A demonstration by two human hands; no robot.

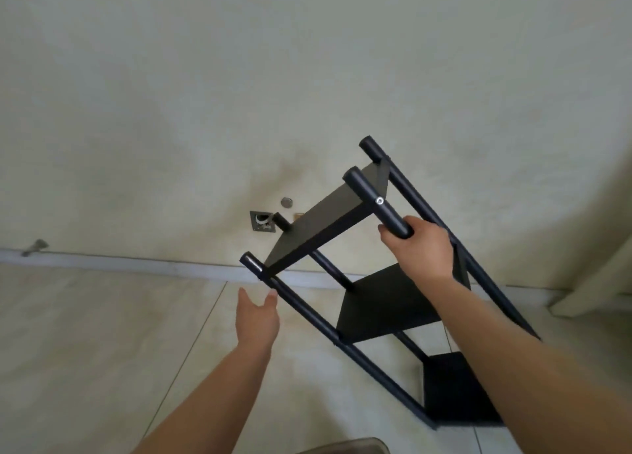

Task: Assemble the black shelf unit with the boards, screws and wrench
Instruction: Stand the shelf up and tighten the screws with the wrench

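Fingers, right: the right hand (pixel 415 245) has its fingers (pixel 393 236) curled round the near upper post (pixel 378 202) of the shelf unit (pixel 383 282), just below the silver screw (pixel 379 200) in that post.
Fingers, left: the left hand (pixel 258 317) is spread wide and holds nothing; its thumb tip sits just beside, perhaps touching, the left post (pixel 307 311).
Why held so: by my reading, the right hand carries the tilt and steers the unit from high up, where leverage is best, while the left waits to steady or catch the lower rail.
Unit, where: it leans steeply, its top toward the wall (pixel 239 77) and its foot on the floor (pixel 102 334) near the lower right of the view.
Stage: it looks fully put together, so this is likely the standing-up or positioning step, not fastening.
Boards: three show, top (pixel 325 221), middle (pixel 386 303) and bottom (pixel 451 388), all fixed between the posts.
Posts: four long ones; all four capped top ends are in sight.
Screws: one visible, seated in the gripped post; others cannot be made out.
Wrench: not in sight.
Hands: two, bare, both forearms reaching in from below.
Wall fittings: one square metal plate (pixel 262 221) low on the wall, one small round disc (pixel 287 202) just above and to its right, one small grey piece (pixel 34 247) at the far left by the skirting.
Risk: with the foot on smooth tile, it could slide as the tilt changes.
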